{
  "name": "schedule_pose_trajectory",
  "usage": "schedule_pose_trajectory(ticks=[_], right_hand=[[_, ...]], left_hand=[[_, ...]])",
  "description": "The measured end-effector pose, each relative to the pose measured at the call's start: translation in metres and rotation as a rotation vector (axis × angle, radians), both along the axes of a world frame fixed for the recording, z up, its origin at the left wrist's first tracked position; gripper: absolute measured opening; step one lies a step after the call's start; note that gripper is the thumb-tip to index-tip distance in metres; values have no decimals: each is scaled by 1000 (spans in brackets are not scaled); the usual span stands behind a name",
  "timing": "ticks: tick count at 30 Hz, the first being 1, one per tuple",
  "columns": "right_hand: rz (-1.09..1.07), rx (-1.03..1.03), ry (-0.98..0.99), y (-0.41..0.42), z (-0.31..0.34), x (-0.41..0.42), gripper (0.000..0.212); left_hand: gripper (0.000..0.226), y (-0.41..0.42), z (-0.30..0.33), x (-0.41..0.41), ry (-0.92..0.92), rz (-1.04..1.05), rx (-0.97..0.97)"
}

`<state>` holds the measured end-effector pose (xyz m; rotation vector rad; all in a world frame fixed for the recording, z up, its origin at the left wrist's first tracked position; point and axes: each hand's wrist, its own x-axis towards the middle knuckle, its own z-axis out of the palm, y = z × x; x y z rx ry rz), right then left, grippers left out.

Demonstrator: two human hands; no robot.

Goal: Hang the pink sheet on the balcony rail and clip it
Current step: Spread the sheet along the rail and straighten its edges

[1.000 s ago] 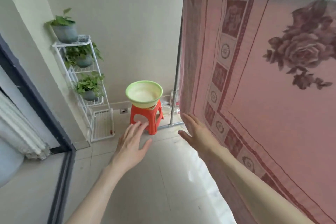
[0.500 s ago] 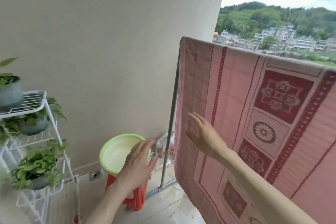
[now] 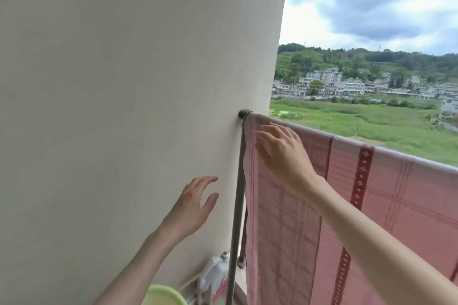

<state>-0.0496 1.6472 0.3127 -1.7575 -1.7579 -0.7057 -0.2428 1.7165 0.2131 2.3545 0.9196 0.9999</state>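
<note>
At the near bottom edge, a green basin (image 3: 163,296) and a white jug (image 3: 215,273) are sitting by the foot of the grey post (image 3: 236,205). Left hand (image 3: 192,207) is hovering in front of the wall (image 3: 124,82), left of the post, fingers spread and relaxed, gripping nothing. Right hand (image 3: 282,151) is reaching farther and higher, fingers extended, lying on or just over the pink sheet (image 3: 371,218) near its top-left corner; contact unclear. Sheet is already draping over the balcony rail (image 3: 396,150), long axis running along the rail from the wall fitting (image 3: 244,114) off to the right. No clip showing. Judging: right hand is nearer the rail-top corner, so the clip is likely going there, just above its fingertips.
</note>
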Motion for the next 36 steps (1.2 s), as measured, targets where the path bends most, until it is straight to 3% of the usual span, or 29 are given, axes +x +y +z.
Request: schedule_pose_trajectory(ticks=[2, 6, 9, 13, 16, 26, 32, 36], right_hand=[[-107, 80, -59, 22, 17, 8, 27], [-396, -65, -42, 53, 39, 17, 43], [-538, -49, -108, 68, 38, 20, 43], [-555, 231, -217, 78, 32, 21, 28], [-527, 250, -201, 81, 28, 19, 33], [-444, 342, -181, 84, 4, 9, 31], [-465, 242, -201, 75, -68, 1, 31], [-556, 10, -102, 59, -163, -3, 41]], left_hand=[[37, 36, 18, 24, -44, -67, 0], [38, 99, 65, 78, -204, -197, -25], [41, 132, 104, 114, -332, -385, -88], [15, 155, 128, 141, -342, -692, -85], [10, 159, 127, 149, -465, -709, -2], [12, 161, 105, 136, -660, -779, 128], [51, 162, 47, 127, -621, -741, -93], [38, 144, -40, 106, -565, -658, -270]])
